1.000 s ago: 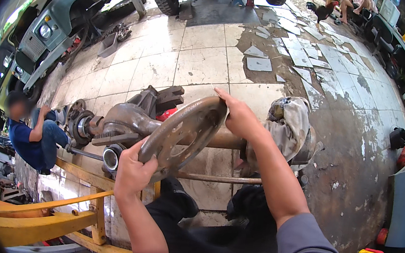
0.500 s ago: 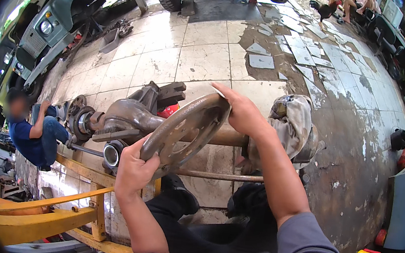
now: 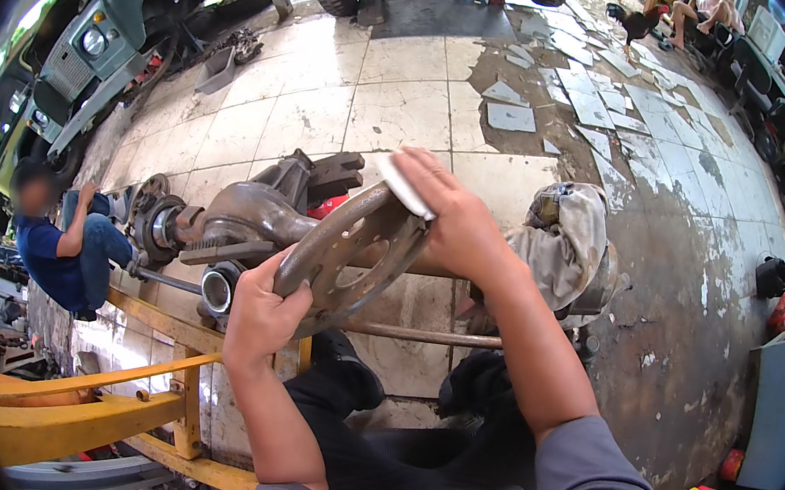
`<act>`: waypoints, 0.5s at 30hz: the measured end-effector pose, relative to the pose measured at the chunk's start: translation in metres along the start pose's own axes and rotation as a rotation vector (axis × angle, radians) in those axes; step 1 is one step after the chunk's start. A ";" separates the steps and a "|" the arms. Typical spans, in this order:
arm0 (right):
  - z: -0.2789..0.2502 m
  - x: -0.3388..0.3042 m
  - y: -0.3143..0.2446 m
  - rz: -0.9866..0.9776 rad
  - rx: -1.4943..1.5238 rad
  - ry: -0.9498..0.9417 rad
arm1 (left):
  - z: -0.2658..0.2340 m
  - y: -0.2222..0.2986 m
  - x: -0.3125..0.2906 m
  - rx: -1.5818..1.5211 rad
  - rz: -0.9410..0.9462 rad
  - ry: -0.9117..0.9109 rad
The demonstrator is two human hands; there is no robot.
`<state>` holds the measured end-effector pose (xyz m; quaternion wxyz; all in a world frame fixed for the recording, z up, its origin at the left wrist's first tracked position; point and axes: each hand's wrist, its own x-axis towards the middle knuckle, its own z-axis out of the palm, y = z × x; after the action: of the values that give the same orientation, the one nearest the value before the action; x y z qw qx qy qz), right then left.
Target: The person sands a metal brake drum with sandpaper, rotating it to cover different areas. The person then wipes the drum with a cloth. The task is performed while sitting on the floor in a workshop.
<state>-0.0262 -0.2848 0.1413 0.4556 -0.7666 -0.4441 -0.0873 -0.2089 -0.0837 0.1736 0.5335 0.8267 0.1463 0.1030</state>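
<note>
My left hand [image 3: 260, 322] grips the near left rim of a round brown metal plate with holes [image 3: 326, 249], thumb on its face. The plate is held tilted in front of me. At its far upper edge, my right hand [image 3: 461, 224] presses a flat white pad [image 3: 406, 187] against the rim, fingers laid over it. What the pad is made of cannot be told. Behind the plate lies a brown axle housing [image 3: 255, 220], partly hidden by it. A grey, stained cloth [image 3: 570, 236] drapes over the housing's right end.
A thin metal rod [image 3: 426, 336] runs across before my feet. At the lower left stands a yellow metal frame [image 3: 81, 432]. A person in blue [image 3: 63, 246] crouches at far left, near vehicles. Broken floor tiles [image 3: 509, 118] lie ahead; a grey cabinet [image 3: 784, 416] stands right.
My right hand has shifted slightly left along the rim, and more of the white pad shows. The plate has turned, showing more of its holed face. My left hand keeps its grip.
</note>
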 end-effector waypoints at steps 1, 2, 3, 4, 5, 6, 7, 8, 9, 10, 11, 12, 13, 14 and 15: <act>-0.004 0.002 0.002 0.047 0.030 -0.017 | -0.002 -0.001 0.002 -0.016 -0.013 0.000; -0.007 0.003 0.001 0.220 0.035 -0.082 | -0.005 -0.001 0.003 -0.027 0.015 -0.002; -0.005 0.003 -0.002 0.153 -0.024 -0.065 | -0.004 -0.003 0.004 -0.043 0.035 -0.005; -0.002 0.003 -0.008 0.085 -0.082 -0.048 | -0.004 -0.004 0.006 -0.058 0.055 -0.007; 0.001 0.006 -0.011 0.017 -0.138 -0.031 | -0.004 -0.003 0.008 -0.073 0.062 0.002; 0.004 0.007 -0.016 -0.055 -0.140 -0.022 | -0.005 -0.002 0.009 -0.086 0.064 0.002; 0.003 0.008 -0.012 0.016 -0.104 -0.041 | -0.006 -0.002 0.010 -0.098 0.065 0.004; 0.002 0.009 -0.003 0.088 -0.069 -0.061 | -0.006 -0.004 0.011 -0.105 0.052 -0.004; -0.002 0.011 0.006 0.154 -0.039 -0.077 | -0.007 -0.005 0.013 -0.114 0.046 -0.010; -0.005 0.011 0.011 0.304 -0.040 -0.142 | -0.008 -0.006 0.014 -0.123 0.041 -0.015; -0.003 0.007 0.012 0.256 -0.039 -0.112 | -0.009 -0.006 0.013 -0.105 0.050 -0.016; 0.000 0.007 0.003 0.198 -0.030 -0.085 | -0.011 -0.007 0.013 -0.082 0.058 -0.005; 0.003 0.005 -0.005 0.152 -0.019 -0.067 | -0.010 -0.011 0.011 -0.062 0.053 0.000; 0.008 0.010 -0.014 0.055 -0.003 -0.001 | -0.009 -0.012 0.012 -0.085 0.050 -0.002; 0.010 0.011 -0.014 0.057 0.012 -0.011 | -0.010 -0.009 0.013 -0.100 0.055 0.000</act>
<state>-0.0331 -0.2677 0.1503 0.4601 -0.7766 -0.4251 -0.0671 -0.2007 -0.0673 0.1697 0.5710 0.8028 0.1180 0.1249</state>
